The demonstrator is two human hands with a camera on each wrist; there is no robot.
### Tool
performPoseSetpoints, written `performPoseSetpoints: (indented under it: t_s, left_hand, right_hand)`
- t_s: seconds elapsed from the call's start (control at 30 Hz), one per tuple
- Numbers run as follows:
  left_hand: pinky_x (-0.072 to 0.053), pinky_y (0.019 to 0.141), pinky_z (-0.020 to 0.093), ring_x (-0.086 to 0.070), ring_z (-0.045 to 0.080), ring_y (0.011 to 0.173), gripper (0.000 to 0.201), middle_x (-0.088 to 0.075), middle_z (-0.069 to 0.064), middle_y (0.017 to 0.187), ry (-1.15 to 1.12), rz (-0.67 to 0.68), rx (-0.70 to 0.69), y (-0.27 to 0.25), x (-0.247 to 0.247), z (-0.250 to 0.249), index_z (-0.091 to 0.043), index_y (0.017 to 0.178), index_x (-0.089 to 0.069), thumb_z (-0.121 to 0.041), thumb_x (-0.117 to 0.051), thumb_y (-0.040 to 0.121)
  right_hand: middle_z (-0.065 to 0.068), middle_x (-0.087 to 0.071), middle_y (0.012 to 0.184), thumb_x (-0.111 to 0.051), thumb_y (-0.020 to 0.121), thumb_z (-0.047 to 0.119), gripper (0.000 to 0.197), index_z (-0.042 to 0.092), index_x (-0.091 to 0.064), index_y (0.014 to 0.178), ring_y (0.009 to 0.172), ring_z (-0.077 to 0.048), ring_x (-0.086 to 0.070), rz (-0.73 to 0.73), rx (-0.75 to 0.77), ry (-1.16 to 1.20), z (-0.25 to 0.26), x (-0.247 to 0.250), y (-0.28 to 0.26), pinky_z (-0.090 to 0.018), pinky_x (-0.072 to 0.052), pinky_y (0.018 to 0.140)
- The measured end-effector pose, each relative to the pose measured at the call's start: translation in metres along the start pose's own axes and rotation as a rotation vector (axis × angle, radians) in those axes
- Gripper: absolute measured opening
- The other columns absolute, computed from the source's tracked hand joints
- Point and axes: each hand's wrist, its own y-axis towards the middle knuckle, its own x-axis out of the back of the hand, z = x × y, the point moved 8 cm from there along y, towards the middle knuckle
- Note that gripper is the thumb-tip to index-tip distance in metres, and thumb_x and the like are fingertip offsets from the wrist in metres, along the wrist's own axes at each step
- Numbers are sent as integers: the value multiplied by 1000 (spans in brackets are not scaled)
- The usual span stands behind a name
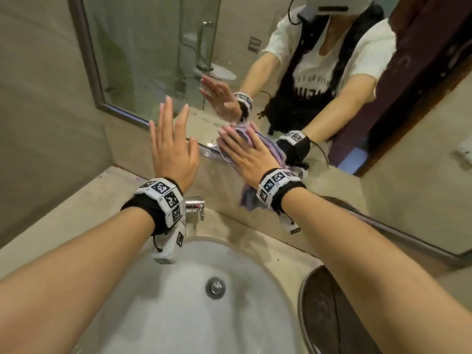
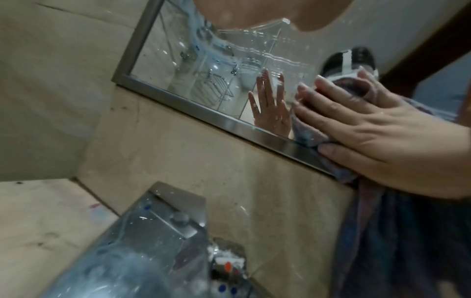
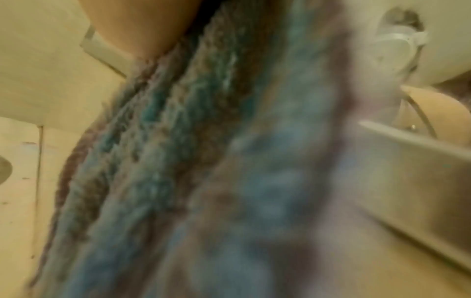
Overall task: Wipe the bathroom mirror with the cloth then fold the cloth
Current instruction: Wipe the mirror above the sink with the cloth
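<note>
The bathroom mirror (image 1: 153, 60) hangs in a grey metal frame (image 1: 84, 47) above the sink. My right hand (image 1: 245, 152) lies flat with spread fingers on a purple-blue cloth (image 1: 279, 155) and presses it against the glass at the mirror's lower edge. Part of the cloth hangs below my wrist. In the left wrist view the right hand (image 2: 369, 137) covers the cloth (image 2: 303, 129) over the frame's bottom rail. The cloth (image 3: 229, 161) fills the blurred right wrist view. My left hand (image 1: 171, 146) is held up with straight fingers before the glass, left of the cloth, holding nothing.
A white basin (image 1: 166, 315) with a chrome drain (image 1: 215, 287) lies below my arms. A chrome faucet (image 1: 195, 204) stands at the wall beneath my left wrist. A dark round object (image 1: 332, 315) sits on the beige counter (image 1: 76, 213) at the right. Water streaks mark the glass (image 2: 254, 56).
</note>
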Motion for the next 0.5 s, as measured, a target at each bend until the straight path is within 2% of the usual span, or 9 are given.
performPoseSetpoints:
  t_s: [0.07, 0.1, 0.13, 0.2, 0.27, 0.37, 0.43, 0.5]
  left_hand:
    - [-5, 117, 43, -15, 27, 144, 58, -18, 14, 155, 27, 7, 12, -1, 2, 10, -13, 143, -32, -14, -44, 86]
    - [-5, 117, 43, -14, 27, 144, 58, -17, 14, 155, 31, 17, 21, 0, 1, 12, -13, 143, -32, -14, -44, 87]
    - [-5, 117, 43, -14, 27, 144, 58, -17, 13, 155, 29, 23, 33, 2, 1, 13, -13, 143, -32, -14, -45, 86]
    - [-5, 117, 44, -14, 27, 144, 59, -17, 14, 155, 15, 19, 45, 9, 2, 6, -13, 143, -32, -14, -46, 85]
    - [-6, 116, 45, -15, 28, 144, 59, -18, 15, 155, -5, 4, 19, 18, 4, -9, -13, 143, -33, -14, -46, 85]
    - [-7, 116, 44, -17, 28, 144, 56, -19, 15, 154, -37, -48, -11, 36, 13, -25, -13, 142, -34, -15, -45, 87]
    - [-8, 117, 43, -18, 27, 144, 55, -20, 14, 154, -48, -80, 20, 43, 19, -17, -13, 142, -34, -16, -44, 88]
    - [-8, 117, 42, -17, 27, 144, 54, -20, 14, 154, -33, -81, 52, 42, 21, -2, -13, 143, -33, -16, -44, 89]
  right_hand:
    - [-8, -40, 147, -6, 99, 39, 57, 9, -28, 142, 144, -21, -8, 11, 88, -12, -1, 3, 3, -37, 20, 114]
    - [-7, -40, 147, -8, 100, 39, 54, 11, -26, 142, 145, -19, 2, -40, 90, 4, -10, 10, 3, -37, 17, 114]
    - [-8, -37, 148, -17, 101, 37, 50, 12, -25, 143, 145, -18, 5, -102, 30, 27, -27, 23, 2, -38, 16, 114]
    - [-9, -25, 154, -33, 98, 30, 53, 13, -21, 147, 145, -22, -3, -262, -163, 77, -67, 63, -1, -40, 17, 113]
    - [-11, -11, 157, -28, 100, 32, 55, 12, -11, 149, 145, -28, -4, -290, -307, 81, -102, 103, -3, -47, 19, 110]
    - [-15, -7, 157, -15, 99, 39, 58, 10, -8, 149, 145, -33, -7, -313, -458, -6, -133, 144, 6, -57, 5, 111]
    - [-14, -8, 157, -14, 98, 42, 60, 10, -9, 149, 145, -32, -8, -326, -505, -18, -130, 152, 18, -58, 2, 111]
    - [-12, -4, 158, -16, 98, 45, 62, 12, -6, 149, 145, -30, -4, -307, -455, -24, -109, 148, 33, -57, 1, 112]
